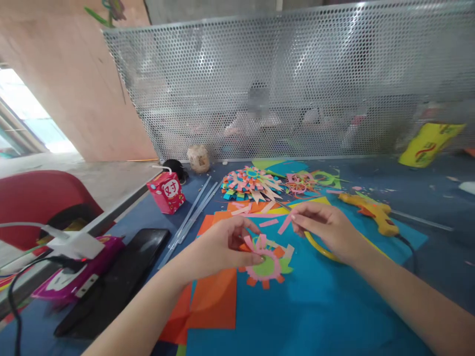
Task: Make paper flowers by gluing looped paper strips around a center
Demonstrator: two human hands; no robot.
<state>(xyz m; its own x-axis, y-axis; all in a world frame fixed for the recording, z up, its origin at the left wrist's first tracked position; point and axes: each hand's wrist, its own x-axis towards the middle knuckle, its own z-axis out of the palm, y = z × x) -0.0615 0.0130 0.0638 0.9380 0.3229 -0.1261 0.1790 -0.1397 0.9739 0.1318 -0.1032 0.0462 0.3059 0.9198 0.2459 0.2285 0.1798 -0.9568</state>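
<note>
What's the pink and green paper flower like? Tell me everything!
The round pink and green paper flower has a pink ring around a light green middle. Orange tabs stick out below; pink strips stand up at its top. It faces the camera. The person's left hand pinches its left side, the thumb hiding part of it. Behind it lies a large blue sheet.

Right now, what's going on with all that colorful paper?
Someone is doing papercraft. Their left hand holds a small paper flower above blue paper. Their right hand holds yellow-handled scissors, with a pink strip at its fingers. More fringed paper pieces lie beyond, and a yellow glue gun rests off to the right.
</note>
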